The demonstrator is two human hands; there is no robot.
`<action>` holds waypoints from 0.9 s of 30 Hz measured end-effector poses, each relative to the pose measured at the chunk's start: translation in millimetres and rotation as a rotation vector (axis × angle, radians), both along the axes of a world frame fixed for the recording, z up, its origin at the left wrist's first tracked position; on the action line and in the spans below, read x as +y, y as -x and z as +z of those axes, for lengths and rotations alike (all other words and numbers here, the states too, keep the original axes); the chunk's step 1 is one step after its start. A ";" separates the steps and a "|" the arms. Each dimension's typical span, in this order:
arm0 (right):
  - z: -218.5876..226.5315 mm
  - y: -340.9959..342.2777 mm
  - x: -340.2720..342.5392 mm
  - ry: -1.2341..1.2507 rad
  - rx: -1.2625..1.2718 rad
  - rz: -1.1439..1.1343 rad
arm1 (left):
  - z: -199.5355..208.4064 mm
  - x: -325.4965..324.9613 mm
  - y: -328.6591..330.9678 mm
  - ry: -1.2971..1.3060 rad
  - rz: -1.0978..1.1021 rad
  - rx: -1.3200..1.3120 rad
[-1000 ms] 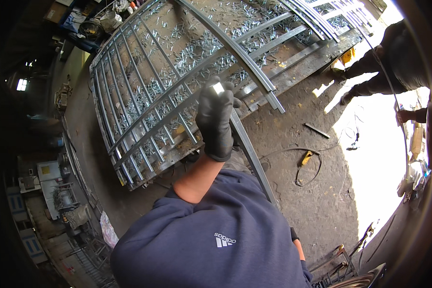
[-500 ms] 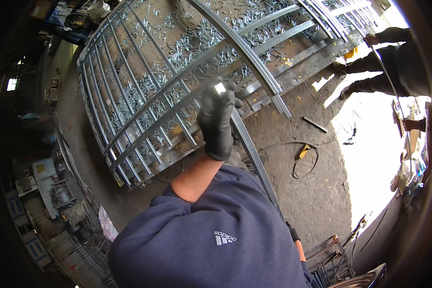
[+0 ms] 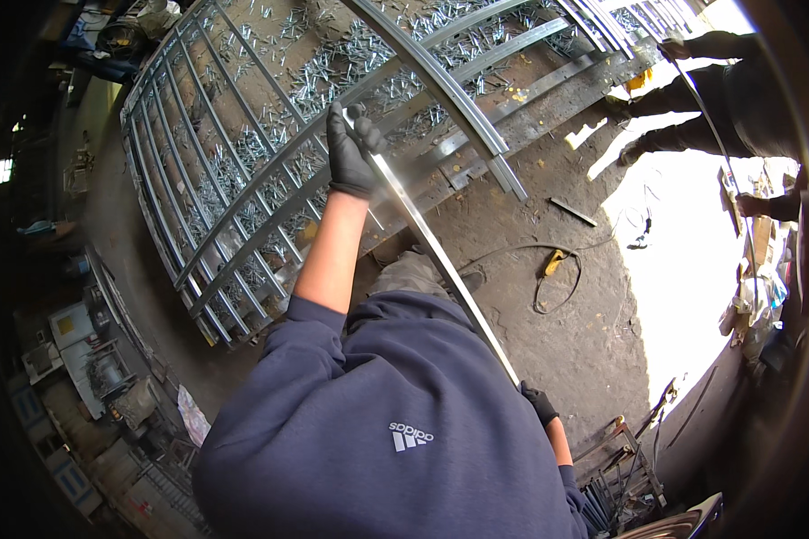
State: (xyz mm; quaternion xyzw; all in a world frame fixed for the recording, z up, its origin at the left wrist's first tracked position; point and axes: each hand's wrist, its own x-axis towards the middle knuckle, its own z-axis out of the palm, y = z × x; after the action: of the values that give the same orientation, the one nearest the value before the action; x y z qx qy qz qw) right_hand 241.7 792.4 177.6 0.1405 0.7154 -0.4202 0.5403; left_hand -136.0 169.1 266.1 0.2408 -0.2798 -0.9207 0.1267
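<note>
A long, straight metal bar (image 3: 436, 253) runs slantwise in front of my body, its upper face shining. At its far end, my left hand (image 3: 351, 157), in a dark glove, grips it between thumb and fingers, over the near edge of the worktable (image 3: 463, 171). Lower right, by my side, my right hand (image 3: 539, 405) is closed around the bar's near end, also gloved; some of its fingers are hidden. Beyond my left hand, a metal grid of crossed bars (image 3: 243, 225) lies on the table. A curved metal rail (image 3: 440, 85) crosses above it.
Loose small metal pieces (image 3: 377, 63) cover much of the table. On the floor lie a yellow tool with a cord (image 3: 555, 261) and a short metal strip (image 3: 573, 212). A co-worker (image 3: 701, 117) stands at the right holding a thin rod. A metal rack (image 3: 625, 467) stands lower right.
My left hand has moved left and farther out with the bar's end. The bar has turned, so its bright face shows. More of my right hand is visible.
</note>
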 end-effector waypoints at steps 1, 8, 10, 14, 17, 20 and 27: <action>-1.1 -0.4 5.3 0.024 0.022 0.114 | -21.6 -12.5 2.8 -0.071 -0.043 0.033; 63.2 -10.2 31.9 0.078 -0.238 0.176 | -166.6 33.4 -30.4 -0.095 -0.018 -0.346; 98.6 0.7 26.5 -0.031 -0.235 0.077 | -197.8 60.5 -50.5 -0.279 -0.050 -0.424; 142.5 11.4 -3.9 -0.144 -0.239 -0.329 | -244.0 102.9 -73.8 -0.218 -0.033 -0.601; 140.5 1.9 -20.9 -0.180 -0.055 -0.452 | -259.3 106.2 -69.9 -0.028 0.011 -0.642; 123.9 -12.7 -20.9 -0.302 0.218 -0.203 | -260.4 102.7 -64.7 0.172 -0.050 -0.735; 118.8 -23.2 -0.3 -0.027 0.353 0.001 | -249.5 80.9 -57.1 -0.061 -0.008 -0.636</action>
State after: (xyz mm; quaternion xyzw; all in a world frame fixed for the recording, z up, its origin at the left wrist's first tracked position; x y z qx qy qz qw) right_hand 264.9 792.1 296.4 0.0716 0.8047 -0.4286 0.4045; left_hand -78.9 249.9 16.6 0.5190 -0.2787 -0.8077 0.0223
